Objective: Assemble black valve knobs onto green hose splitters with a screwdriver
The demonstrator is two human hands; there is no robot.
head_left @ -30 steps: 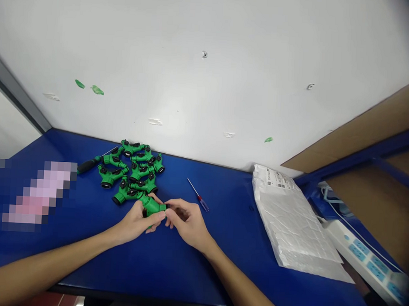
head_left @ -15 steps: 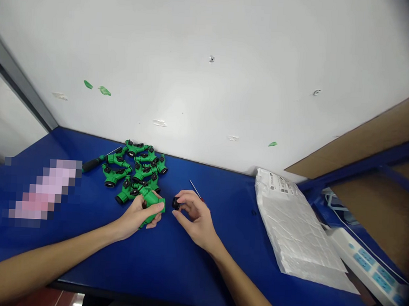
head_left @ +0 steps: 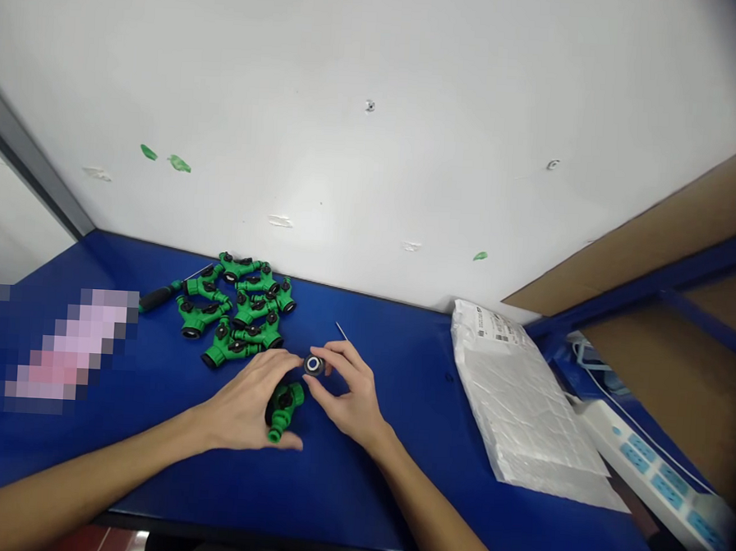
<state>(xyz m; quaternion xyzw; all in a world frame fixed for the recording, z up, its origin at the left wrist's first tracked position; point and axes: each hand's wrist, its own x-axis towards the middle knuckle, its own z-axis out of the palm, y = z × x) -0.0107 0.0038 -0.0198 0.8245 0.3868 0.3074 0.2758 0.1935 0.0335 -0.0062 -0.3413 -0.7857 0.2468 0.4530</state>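
My left hand is curled around a green Y-shaped hose splitter with a black valve knob, its narrow outlet pointing down toward me. The fingers of that hand reach up to the edge of a small round black fitting. Between the thumb and fingertips of my right hand that fitting is pinched, its round face turned to me with a pale ring and a dark blue centre. Several similar green splitters with black knobs lie in a cluster just beyond my left hand.
A screwdriver with a dark handle lies left of the cluster. Behind my right hand a thin metal shaft shows. A white padded mailer and a power strip are at the right. The white wall bounds the blue table.
My left hand has turned the splitter so its outlet points down and has moved its fingers to the fitting. My right hand has turned the fitting's face toward me.
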